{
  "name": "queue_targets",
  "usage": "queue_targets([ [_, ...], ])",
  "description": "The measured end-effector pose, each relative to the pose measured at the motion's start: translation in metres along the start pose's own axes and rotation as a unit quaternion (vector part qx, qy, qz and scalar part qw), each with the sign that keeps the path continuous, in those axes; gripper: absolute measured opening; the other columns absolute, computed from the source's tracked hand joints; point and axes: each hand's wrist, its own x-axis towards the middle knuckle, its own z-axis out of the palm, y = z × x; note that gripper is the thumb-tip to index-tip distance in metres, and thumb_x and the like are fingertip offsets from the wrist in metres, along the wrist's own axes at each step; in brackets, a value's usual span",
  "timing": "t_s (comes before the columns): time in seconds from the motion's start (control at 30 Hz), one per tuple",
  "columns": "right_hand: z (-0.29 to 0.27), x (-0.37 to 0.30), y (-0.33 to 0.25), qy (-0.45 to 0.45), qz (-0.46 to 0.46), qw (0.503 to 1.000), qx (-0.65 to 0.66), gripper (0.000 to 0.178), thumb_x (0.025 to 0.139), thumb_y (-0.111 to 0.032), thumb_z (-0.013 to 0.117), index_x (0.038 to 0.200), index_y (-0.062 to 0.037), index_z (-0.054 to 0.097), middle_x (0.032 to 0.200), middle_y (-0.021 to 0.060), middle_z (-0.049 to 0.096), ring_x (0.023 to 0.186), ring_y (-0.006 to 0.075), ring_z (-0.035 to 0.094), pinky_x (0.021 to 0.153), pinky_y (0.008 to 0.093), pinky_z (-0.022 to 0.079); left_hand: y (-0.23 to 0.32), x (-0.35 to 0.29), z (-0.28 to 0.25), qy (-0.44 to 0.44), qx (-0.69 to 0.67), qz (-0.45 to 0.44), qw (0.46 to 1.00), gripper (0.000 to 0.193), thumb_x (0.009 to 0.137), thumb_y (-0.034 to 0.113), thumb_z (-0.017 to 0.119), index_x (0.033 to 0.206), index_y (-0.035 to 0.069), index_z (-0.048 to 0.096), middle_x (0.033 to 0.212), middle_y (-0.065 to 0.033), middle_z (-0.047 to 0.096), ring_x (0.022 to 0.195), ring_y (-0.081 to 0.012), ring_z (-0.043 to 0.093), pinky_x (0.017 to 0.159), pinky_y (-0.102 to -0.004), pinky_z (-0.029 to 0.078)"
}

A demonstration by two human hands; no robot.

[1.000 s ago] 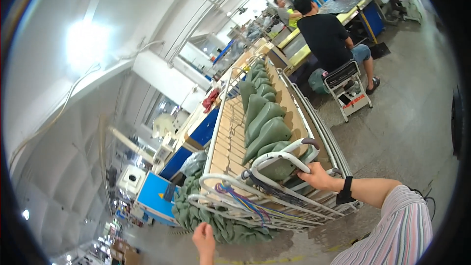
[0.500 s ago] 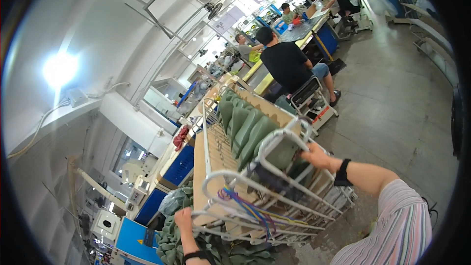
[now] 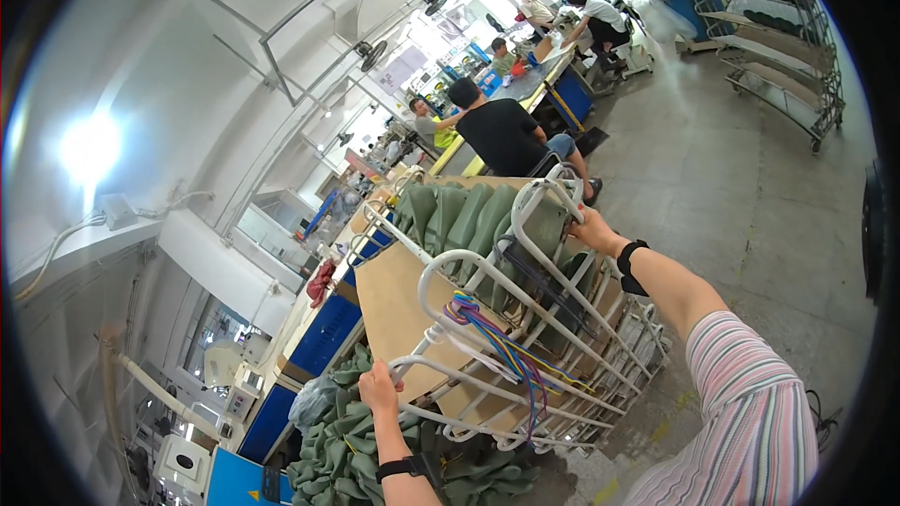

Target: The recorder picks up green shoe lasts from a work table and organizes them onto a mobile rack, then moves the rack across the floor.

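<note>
A white tubular metal rack cart (image 3: 553, 394) stands right in front of me. My left hand (image 3: 380, 388) is closed round the end of its lower left rail. My right hand (image 3: 597, 230) grips the upright frame at its upper right. Green shoe-shaped pieces (image 3: 466, 223) stand in a row on the cart's top shelf, beside a sheet of brown cardboard (image 3: 398, 305). Coloured cords (image 3: 492, 333) are tied in a bunch to the near rail. Both wrists wear black bands.
A heap of green pieces (image 3: 352, 445) lies left of the cart, by a blue-fronted workbench (image 3: 323, 335). Ahead, a person in a black shirt (image 3: 497, 136) sits at a long table. Several other people are farther off. A multi-shelf rack (image 3: 778, 47) stands at the far right.
The cart has turned, and its top shelf now points more straight ahead. Both hands have kept their hold on it. My view has swung right, bringing more of the far rack into sight.
</note>
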Motion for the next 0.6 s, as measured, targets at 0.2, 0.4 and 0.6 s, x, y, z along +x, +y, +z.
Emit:
queue_targets([
  [0.2, -0.004, -0.014, -0.006, 0.014, 0.005, 0.999, 0.049, 0.013, 0.074, -0.008, 0.054, 0.08, 0.0015, 0.062, 0.068, 0.0051, 0.057, 0.071, 0.0123, 0.052, 0.069, 0.0286, 0.042, -0.01, -0.006, -0.005, 0.011, -0.129, 0.085, 0.988, 0.051, 0.089, 0.031, 0.041, 0.057, -0.007, 0.054, 0.047, -0.0099, 0.053, 0.038, -0.0161, 0.052, 0.037, -0.0269, 0.041],
  [0.4, -0.005, -0.026, -0.037, 0.034, 0.02, 0.999, 0.038, 0.016, 0.074, -0.009, 0.057, 0.084, 0.0026, 0.063, 0.072, 0.0065, 0.061, 0.072, 0.011, 0.053, 0.069, 0.028, 0.043, -0.006, -0.003, -0.007, 0.009, -0.134, 0.15, 0.98, 0.049, 0.09, 0.03, 0.038, 0.058, -0.004, 0.05, 0.046, -0.0078, 0.049, 0.038, -0.0146, 0.051, 0.035, -0.0255, 0.039],
  [0.6, -0.001, -0.036, -0.031, 0.07, 0.026, 0.995, 0.064, 0.015, 0.075, -0.006, 0.057, 0.085, 0.0029, 0.063, 0.074, 0.005, 0.062, 0.073, 0.0102, 0.053, 0.069, 0.0279, 0.043, -0.02, 0.014, 0.0, -0.003, -0.147, 0.181, 0.973, 0.047, 0.09, 0.029, 0.038, 0.061, -0.005, 0.052, 0.047, -0.0076, 0.051, 0.039, -0.0149, 0.052, 0.035, -0.0267, 0.04],
])
